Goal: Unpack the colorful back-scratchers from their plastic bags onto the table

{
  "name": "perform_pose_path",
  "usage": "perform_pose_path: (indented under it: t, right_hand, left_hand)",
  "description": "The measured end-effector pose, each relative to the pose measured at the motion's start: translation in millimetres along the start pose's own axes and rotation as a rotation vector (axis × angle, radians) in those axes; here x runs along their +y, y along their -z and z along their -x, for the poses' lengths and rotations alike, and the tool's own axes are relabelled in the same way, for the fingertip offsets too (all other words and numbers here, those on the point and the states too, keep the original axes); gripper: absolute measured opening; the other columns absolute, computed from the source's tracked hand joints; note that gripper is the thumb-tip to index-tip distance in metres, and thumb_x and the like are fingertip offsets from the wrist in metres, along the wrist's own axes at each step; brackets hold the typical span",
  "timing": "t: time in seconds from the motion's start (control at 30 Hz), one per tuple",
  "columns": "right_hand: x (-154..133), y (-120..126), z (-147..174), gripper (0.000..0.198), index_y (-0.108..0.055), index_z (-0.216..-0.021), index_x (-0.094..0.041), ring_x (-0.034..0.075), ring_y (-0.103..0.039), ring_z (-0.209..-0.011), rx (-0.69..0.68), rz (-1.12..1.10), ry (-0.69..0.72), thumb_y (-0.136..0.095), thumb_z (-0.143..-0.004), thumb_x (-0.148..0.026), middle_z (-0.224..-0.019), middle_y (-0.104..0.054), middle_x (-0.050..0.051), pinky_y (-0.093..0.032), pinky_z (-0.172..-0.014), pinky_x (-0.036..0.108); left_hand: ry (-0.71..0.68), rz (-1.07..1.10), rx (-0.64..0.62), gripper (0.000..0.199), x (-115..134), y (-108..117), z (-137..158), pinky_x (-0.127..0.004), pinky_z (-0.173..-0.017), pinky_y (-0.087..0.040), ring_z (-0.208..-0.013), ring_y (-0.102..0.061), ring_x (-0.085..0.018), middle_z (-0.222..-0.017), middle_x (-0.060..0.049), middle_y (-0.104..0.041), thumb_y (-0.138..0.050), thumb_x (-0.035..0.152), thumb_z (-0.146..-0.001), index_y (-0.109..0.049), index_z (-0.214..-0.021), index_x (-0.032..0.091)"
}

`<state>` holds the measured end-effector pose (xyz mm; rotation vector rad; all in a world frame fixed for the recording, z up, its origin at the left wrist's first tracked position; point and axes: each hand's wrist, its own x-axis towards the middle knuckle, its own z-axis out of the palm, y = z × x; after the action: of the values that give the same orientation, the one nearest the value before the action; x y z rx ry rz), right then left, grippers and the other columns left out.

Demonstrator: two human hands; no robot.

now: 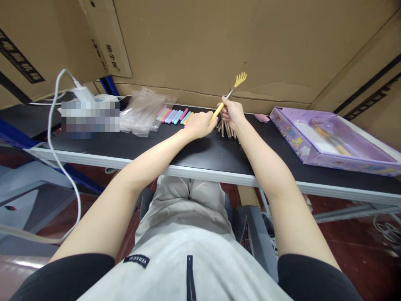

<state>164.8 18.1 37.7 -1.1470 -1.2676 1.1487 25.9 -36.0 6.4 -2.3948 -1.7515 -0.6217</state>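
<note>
A back scratcher (219,109) with a yellow handle, a metal rod and a yellow claw slants up to the right above the table. My left hand (200,125) is closed round the lower end of its handle. Higher up, my right hand (233,113) pinches it where the handle meets the rod. Several metal rods (228,131) lie on the table under my right hand, partly hidden by it. Just left of my left hand is a row of pink, yellow, blue and purple handles (172,116), some covered by the hand.
Clear plastic bags (145,113) lie left of the handles, near a white plug and cable (83,93). A purple box (300,142) holding a bagged yellow item stands at the right. Small pink cards (262,118) lie beside it. Cardboard (200,50) walls the back.
</note>
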Motion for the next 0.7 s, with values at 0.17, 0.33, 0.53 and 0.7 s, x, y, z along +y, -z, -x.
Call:
perform_pose_path:
  t: [0.17,0.33,0.53,0.7]
  right_hand:
    - [0.7,-0.8,-2.9,0.036,-0.051,-0.077,-0.020,0.003,-0.019,-0.037,0.043,-0.019,-0.024,-0.065,-0.105,-0.038,-0.045,-0.029,-0.011,-0.016,-0.037,0.016]
    - [-5.6,6.4,-7.9,0.035,-0.045,-0.075,-0.023,0.004,-0.020,-0.037,0.123,-0.054,-0.040,-0.059,-0.106,-0.028,-0.044,-0.027,-0.011,-0.016,-0.036,0.016]
    - [-6.0,4.4,-17.2,0.047,-0.033,-0.067,-0.024,0.004,-0.019,-0.037,0.165,-0.020,-0.019,-0.064,-0.101,-0.028,-0.046,-0.026,-0.011,-0.018,-0.038,0.018]
    - [-2.8,43.3,-39.8,0.048,-0.033,-0.067,-0.026,0.005,-0.018,-0.041,0.177,0.031,0.012,-0.062,-0.105,-0.033,-0.048,-0.025,-0.011,-0.021,-0.042,0.021]
  left_hand:
    - [-0.014,0.062,-0.019,0.049,-3.5,-1.2,-6.6,-0.034,-0.082,-0.049,-0.103,-0.076,-0.031,-0.110,-0.019,-0.080,-0.034,0.041,-0.115,-0.075,-0.114,0.013]
    - [-0.018,0.114,0.001,0.052,2.6,3.5,-10.6,-0.033,-0.083,-0.049,-0.101,-0.075,-0.028,-0.108,-0.017,-0.080,-0.033,0.041,-0.115,-0.076,-0.111,0.013]
    - [-0.039,0.102,0.016,0.053,7.0,8.1,-12.9,-0.035,-0.086,-0.049,-0.103,-0.075,-0.030,-0.107,-0.019,-0.080,-0.031,0.038,-0.115,-0.078,-0.111,0.013]
    - [-0.051,0.092,-0.001,0.052,10.1,9.3,-2.5,-0.036,-0.087,-0.050,-0.102,-0.075,-0.030,-0.103,-0.018,-0.080,-0.033,0.039,-0.113,-0.078,-0.113,0.013]
